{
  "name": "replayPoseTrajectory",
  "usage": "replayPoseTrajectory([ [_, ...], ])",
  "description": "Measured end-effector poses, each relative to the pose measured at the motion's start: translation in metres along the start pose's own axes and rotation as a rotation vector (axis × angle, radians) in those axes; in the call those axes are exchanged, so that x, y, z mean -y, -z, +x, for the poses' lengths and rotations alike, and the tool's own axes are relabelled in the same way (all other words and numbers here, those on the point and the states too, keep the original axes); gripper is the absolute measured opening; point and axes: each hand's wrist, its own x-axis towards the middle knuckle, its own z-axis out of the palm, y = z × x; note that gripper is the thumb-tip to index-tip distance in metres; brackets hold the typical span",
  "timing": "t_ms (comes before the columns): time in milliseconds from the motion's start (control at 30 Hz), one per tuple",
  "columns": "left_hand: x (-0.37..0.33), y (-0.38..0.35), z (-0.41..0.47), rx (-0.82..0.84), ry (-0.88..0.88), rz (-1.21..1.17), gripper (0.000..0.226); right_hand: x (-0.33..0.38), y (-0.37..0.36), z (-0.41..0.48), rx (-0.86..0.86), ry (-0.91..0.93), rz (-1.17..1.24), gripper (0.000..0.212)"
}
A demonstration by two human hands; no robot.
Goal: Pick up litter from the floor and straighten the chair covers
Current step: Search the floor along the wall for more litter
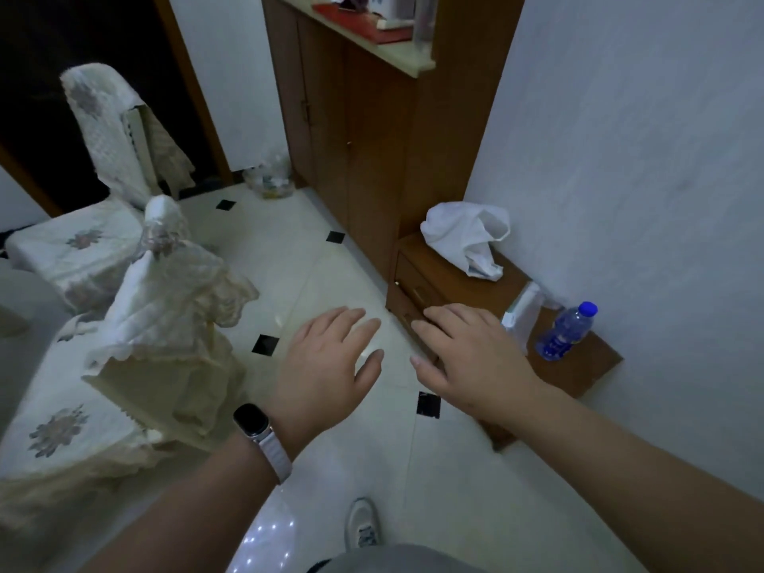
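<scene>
1. Holding both arms out over the tiled floor [314, 250], we have the left hand [330, 361] and the right hand [467, 353] flat with palms down. The fingers are straight and spread, gripping nothing, and the two hands are near each other but apart.
2. A dark-faced watch [252, 419] sits on our left wrist.
3. To our left, the near chair cover [173, 316] is bunched and rumpled over its chair back, and neither hand touches it.
4. Farther off, the far chair cover [107, 130] hangs askew, with one corner drooping at the side.
5. A clear bag [270, 179] with bits inside lies on the floor at the far end, by the foot of the tall cabinet [359, 138].
6. By the wall at our right, a crumpled white bag [463, 237] lies on the low cabinet [454, 283]. A blue-capped bottle [564, 332] stands on its nearer part.
7. One pale shoe [363, 523] shows at the bottom.
</scene>
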Motion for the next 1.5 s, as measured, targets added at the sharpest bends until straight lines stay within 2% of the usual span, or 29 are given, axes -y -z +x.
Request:
replayPoseTrajectory([
  [367,0.074,-0.030,0.127,0.013,0.059,0.050,0.044,-0.061,-0.036,0.152,-0.059,0.025,0.068,0.046],
  [700,0.142,-0.078,0.255,0.018,0.224,0.233,0.043,-0.146,-0.087,0.327,-0.029,0.220,0.179,0.050],
  [933,0.176,-0.094,0.340,-0.021,0.347,0.321,0.043,-0.198,-0.092,0.433,-0.098,0.400,0.222,0.048],
  [1167,0.229,-0.096,0.369,-0.040,0.418,0.370,0.040,-0.197,-0.112,0.525,-0.026,0.495,0.225,0.050],
  [1500,0.396,-0.121,0.420,-0.100,0.435,0.336,0.040,-0.152,-0.168,0.684,0.014,0.525,0.120,0.050],
])
